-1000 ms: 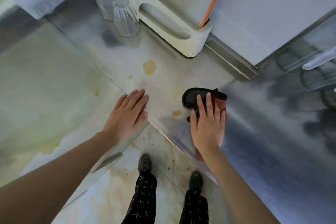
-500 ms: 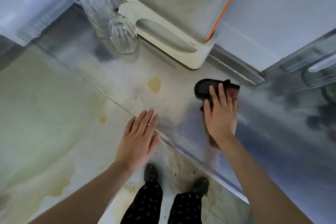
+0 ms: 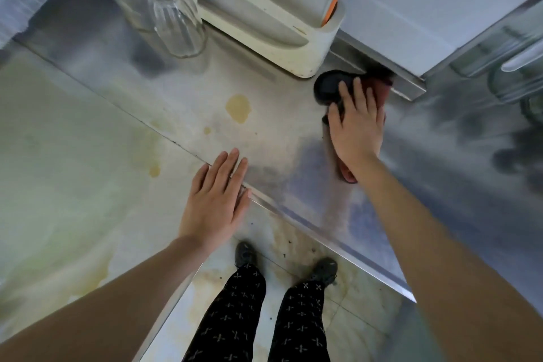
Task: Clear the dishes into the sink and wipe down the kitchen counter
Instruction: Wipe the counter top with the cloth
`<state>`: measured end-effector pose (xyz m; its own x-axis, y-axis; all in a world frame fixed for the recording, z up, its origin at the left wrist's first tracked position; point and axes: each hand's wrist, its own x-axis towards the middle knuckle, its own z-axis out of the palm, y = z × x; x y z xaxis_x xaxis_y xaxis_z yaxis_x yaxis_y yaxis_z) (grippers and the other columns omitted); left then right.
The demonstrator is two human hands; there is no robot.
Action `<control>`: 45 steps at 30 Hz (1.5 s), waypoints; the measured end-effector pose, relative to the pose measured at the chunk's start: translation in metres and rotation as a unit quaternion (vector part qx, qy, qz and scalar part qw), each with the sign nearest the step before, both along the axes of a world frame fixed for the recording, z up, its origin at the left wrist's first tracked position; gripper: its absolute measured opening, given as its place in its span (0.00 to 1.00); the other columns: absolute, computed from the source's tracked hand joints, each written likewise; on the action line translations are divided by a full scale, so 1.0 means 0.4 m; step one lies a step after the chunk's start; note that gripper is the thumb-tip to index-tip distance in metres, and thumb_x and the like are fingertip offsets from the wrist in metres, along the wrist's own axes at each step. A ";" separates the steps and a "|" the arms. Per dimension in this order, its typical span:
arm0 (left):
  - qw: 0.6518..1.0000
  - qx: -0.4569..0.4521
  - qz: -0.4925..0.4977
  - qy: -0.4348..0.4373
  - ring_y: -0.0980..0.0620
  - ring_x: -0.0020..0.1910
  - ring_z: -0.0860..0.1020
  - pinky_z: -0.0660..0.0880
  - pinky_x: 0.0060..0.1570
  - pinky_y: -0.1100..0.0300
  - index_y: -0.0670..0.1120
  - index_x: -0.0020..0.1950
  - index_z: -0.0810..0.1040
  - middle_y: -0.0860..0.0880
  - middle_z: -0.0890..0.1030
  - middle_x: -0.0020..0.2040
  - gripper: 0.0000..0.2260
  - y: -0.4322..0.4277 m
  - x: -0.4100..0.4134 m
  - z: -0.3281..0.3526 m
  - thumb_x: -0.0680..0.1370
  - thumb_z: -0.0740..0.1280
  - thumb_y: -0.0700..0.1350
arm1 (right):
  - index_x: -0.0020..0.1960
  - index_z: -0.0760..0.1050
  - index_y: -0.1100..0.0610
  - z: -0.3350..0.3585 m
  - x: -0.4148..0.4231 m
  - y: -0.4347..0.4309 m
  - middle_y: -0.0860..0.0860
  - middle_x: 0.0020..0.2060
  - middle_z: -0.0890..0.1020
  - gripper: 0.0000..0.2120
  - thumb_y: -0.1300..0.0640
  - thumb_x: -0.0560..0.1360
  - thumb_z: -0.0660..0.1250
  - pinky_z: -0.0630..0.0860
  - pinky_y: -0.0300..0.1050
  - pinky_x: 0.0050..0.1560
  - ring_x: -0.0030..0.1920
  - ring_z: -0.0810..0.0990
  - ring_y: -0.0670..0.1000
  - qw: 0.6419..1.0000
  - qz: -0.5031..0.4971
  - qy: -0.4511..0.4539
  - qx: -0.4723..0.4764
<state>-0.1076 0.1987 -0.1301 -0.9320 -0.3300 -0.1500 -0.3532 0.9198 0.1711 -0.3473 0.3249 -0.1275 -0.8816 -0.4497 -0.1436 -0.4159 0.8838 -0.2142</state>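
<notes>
Stainless-steel kitchen counter (image 3: 279, 138), viewed from above at its near corner. The right hand (image 3: 357, 129) lay flat with fingers straight, pressing a dark red-and-black cloth (image 3: 329, 87) onto the far part of the counter, just right of the cream rack (image 3: 264, 32); no finger curled round the cloth. The left hand (image 3: 216, 200) rested palm down on the near counter edge, fingers straight, holding nothing. A yellowish stain (image 3: 238, 108), with a smaller spot just near of it, lay left of the cloth and beyond the left hand, not yet wiped. An upturned ribbed glass (image 3: 176, 20) stood far left, just beside the rack. The step in hand appeared to be the wipe-down. The next move would call for sweeping the cloth leftward under steady pressure across the stain, stopping short of the glass.
</notes>
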 end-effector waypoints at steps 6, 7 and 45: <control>1.000 0.001 0.003 -0.006 0.45 0.72 0.62 0.55 0.69 0.51 0.43 0.72 0.63 0.43 0.64 0.73 0.24 -0.001 -0.001 0.006 0.81 0.45 0.55 | 0.75 0.55 0.48 0.012 0.056 -0.001 0.48 0.76 0.55 0.24 0.44 0.80 0.47 0.46 0.56 0.73 0.75 0.52 0.57 0.990 0.137 0.003 0.006; 1.000 0.001 0.004 -0.008 0.45 0.72 0.62 0.55 0.69 0.51 0.43 0.72 0.62 0.43 0.64 0.73 0.25 -0.001 -0.001 0.006 0.81 0.45 0.55 | 0.75 0.56 0.47 0.017 0.058 0.024 0.48 0.76 0.56 0.25 0.43 0.79 0.45 0.47 0.56 0.73 0.75 0.54 0.57 0.982 0.190 0.006 0.019; 0.972 0.029 0.230 0.029 0.45 0.68 0.68 0.62 0.67 0.49 0.41 0.68 0.68 0.43 0.68 0.70 0.21 0.090 0.164 0.039 0.78 0.59 0.50 | 0.73 0.61 0.49 -0.008 0.173 -0.256 0.49 0.75 0.60 0.24 0.45 0.79 0.48 0.55 0.57 0.72 0.71 0.63 0.58 0.893 0.450 -0.005 -0.021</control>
<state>-0.0419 0.2348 -0.1144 -0.6951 -0.7066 -0.1324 -0.7133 0.6550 0.2493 -0.2781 0.2224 -0.1308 -0.1595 -0.9804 -0.1158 -0.9511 0.1841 -0.2479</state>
